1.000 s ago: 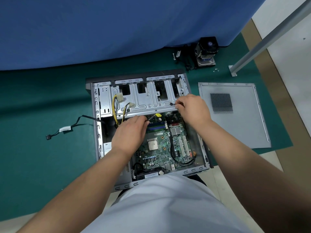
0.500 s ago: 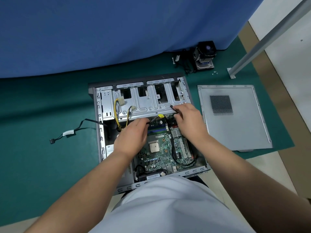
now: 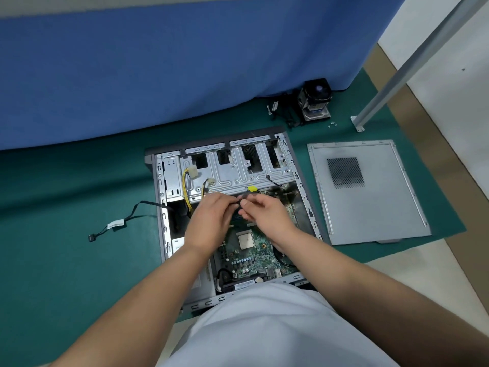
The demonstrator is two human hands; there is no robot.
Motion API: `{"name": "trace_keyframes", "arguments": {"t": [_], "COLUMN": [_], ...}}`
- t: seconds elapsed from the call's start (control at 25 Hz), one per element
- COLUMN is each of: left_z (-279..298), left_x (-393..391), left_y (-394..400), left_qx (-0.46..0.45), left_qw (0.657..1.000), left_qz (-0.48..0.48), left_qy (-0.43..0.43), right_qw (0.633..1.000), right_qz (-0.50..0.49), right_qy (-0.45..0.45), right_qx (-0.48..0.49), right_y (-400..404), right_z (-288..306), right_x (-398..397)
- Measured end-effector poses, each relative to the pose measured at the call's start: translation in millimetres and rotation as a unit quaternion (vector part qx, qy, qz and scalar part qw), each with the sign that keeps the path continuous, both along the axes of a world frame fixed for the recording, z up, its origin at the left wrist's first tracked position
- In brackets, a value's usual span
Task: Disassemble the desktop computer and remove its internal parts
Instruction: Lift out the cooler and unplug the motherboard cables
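Both hands meet at the centre of the frame above the open computer case [image 3: 169, 207]; the left hand [image 3: 211, 221] has its fingers curled round a dark cable [image 3: 239, 201], and the right hand [image 3: 267, 215] pinches the same cable from the other side; what sort of connector sits between the fingertips is too blurred to tell. Just above the hands a yellow tab [image 3: 252, 188] shows on the cable, at the edge of the metal drive cage [image 3: 238, 176]; yellow wires [image 3: 186, 189] hang at the cage's left. Below the hands lies the green motherboard [image 3: 246, 256] with its square processor [image 3: 245, 240] bare. Right of the case the removed side panel [image 3: 370, 207] lies flat on the green mat [image 3: 66, 207]; a cooler fan [image 3: 316, 102] stands in the upper right, by the blue cloth [image 3: 185, 62]; a loose black lead [image 3: 116, 223] trails left of the case.
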State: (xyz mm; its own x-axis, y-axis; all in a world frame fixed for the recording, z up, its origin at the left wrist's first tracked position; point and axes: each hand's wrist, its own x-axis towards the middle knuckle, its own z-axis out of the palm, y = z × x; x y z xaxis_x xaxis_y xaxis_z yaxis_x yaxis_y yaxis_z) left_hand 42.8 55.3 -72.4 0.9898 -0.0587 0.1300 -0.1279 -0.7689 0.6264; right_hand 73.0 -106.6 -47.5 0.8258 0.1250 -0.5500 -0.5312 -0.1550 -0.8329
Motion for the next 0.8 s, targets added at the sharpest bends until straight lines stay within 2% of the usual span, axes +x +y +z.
{"name": "trace_keyframes", "arguments": {"t": [0.08, 0.32, 0.4, 0.56, 0.8], "left_z": [8.5, 28.0, 29.3, 26.3, 31.7], "left_x": [1.9, 37.8, 44.0, 48.0, 75.6], "left_y": [-9.5, -38.9, -40.5, -29.3, -10.9], "left_qx": [-0.016, -0.148, -0.184, -0.179, -0.172], "left_qw": [1.000, 0.983, 0.975, 0.974, 0.969], "left_qz": [0.008, 0.069, 0.074, 0.095, 0.112], "left_qy": [0.021, 0.080, 0.103, 0.103, 0.135], "right_qw": [1.000, 0.989, 0.981, 0.949, 0.924], "right_qz": [-0.021, -0.112, -0.089, 0.004, 0.057], "right_qy": [-0.021, -0.080, -0.105, -0.138, -0.057], "right_qx": [0.001, -0.058, -0.134, -0.282, -0.375], "right_y": [3.2, -13.4, -19.4, -16.2, 1.2], "right_z": [0.6, 20.6, 29.4, 38.9, 41.3], "right_x": [2.4, 26.3, 42.1, 73.0, 104.6]}}
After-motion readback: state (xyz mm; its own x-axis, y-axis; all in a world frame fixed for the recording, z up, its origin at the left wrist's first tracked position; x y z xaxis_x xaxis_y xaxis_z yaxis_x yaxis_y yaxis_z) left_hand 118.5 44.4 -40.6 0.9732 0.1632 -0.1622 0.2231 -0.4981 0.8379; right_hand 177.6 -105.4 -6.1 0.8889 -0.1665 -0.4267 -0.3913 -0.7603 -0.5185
